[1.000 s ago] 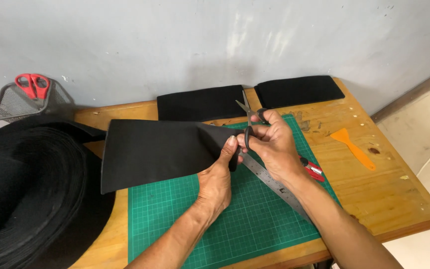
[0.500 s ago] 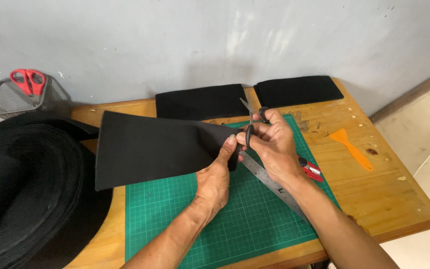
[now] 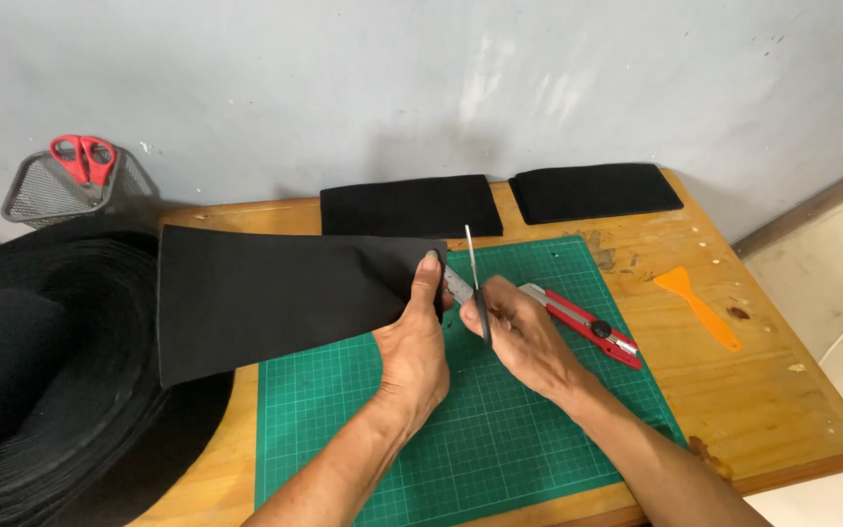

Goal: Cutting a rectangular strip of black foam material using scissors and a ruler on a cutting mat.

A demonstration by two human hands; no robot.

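A long black strip of foam-like sheet (image 3: 285, 298) runs from a big black roll (image 3: 41, 381) on the left over the green cutting mat (image 3: 519, 439). My left hand (image 3: 417, 346) pinches the strip's right end, thumb on top. Just right of that edge, my right hand (image 3: 519, 337) grips dark-handled scissors (image 3: 475, 288) with the blades pointing up and nearly closed. The blades stand beside the strip's end and do not touch it.
A red utility knife (image 3: 592, 330) lies on the mat right of my hands. Two stacks of black cut pieces (image 3: 410, 207) (image 3: 595, 191) sit by the wall. An orange scraper (image 3: 697, 305) rests on the wooden table (image 3: 763, 390). A mesh basket (image 3: 46, 190) holds red scissors (image 3: 82, 158).
The strip's folded right end has flattened out to a straight edge. The scissors have come off the strip and now stand upright beside it. Both hands drew slightly nearer to me.
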